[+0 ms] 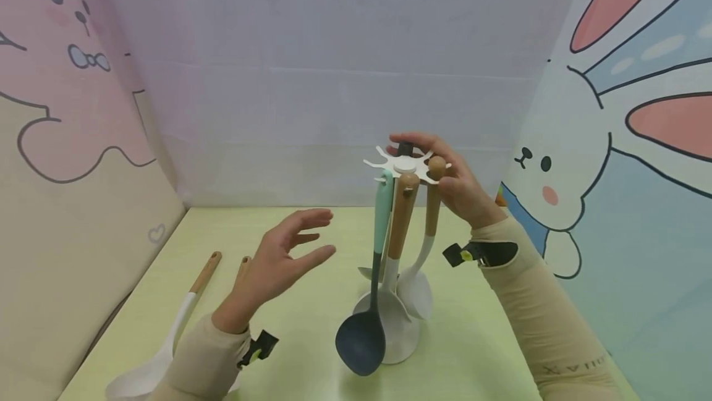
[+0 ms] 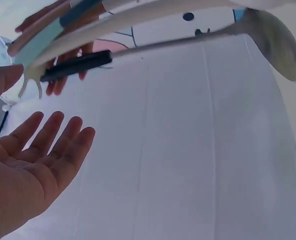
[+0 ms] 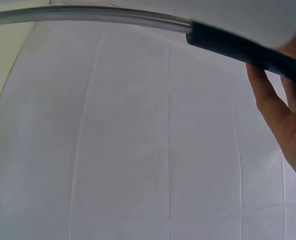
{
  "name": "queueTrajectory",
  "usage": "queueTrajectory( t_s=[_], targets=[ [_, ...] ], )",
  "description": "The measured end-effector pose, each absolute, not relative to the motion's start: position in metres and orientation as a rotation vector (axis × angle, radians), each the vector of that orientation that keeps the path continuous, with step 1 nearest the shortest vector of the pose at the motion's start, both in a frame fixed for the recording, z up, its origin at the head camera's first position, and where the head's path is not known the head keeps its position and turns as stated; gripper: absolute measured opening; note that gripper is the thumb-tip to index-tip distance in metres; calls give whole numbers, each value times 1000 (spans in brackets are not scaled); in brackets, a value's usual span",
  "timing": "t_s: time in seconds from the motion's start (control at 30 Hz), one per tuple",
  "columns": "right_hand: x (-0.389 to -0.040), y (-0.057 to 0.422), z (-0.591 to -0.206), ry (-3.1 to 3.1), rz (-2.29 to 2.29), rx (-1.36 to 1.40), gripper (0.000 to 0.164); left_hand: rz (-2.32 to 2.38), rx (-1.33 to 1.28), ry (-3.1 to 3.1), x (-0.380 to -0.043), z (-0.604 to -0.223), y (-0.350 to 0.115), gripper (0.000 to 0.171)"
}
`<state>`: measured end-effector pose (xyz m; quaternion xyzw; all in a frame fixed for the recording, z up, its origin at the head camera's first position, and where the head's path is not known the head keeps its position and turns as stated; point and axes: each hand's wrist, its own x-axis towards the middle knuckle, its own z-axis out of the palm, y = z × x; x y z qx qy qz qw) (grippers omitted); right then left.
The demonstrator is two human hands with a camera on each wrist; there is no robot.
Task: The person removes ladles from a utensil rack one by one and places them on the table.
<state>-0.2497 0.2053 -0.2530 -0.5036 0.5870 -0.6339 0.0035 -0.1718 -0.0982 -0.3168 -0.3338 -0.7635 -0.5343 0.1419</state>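
Observation:
A white utensil rack (image 1: 384,160) with hooked arms stands on the table. My right hand (image 1: 464,188) holds its top, thumb on the near side and fingers behind. In the right wrist view, its fingertips touch the black handle (image 3: 227,44) of a metal ladle (image 2: 275,45). A dark ladle with a teal handle (image 1: 382,215) hangs at the front. Beside it hang a white utensil with a wooden handle (image 1: 402,222) and a white ladle (image 1: 417,296). My left hand (image 1: 272,265) hovers left of the rack, empty, fingers spread from the thumb.
A white utensil with a wooden handle (image 1: 203,274) lies on the table at the left. Another wooden handle (image 1: 243,268) shows partly behind my left hand. A pale back wall (image 1: 334,92) and printed side walls surround the table.

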Motion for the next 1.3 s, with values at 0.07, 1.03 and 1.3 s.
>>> queueTrajectory(
  t_s=[0.07,1.03,1.3],
  targets=[
    [-249,206,-253,1850,-1989,-1565,77,-1567,-1028,-2149,-168,-315,-83,51],
    [-251,205,-256,1800,-2080,-1551,76,-2002,-838,-1884,-163,-310,-7,45],
    [-249,204,-257,1802,-2130,-1502,78,-1958,-836,-1883,-162,-309,-6,47]
  ],
)
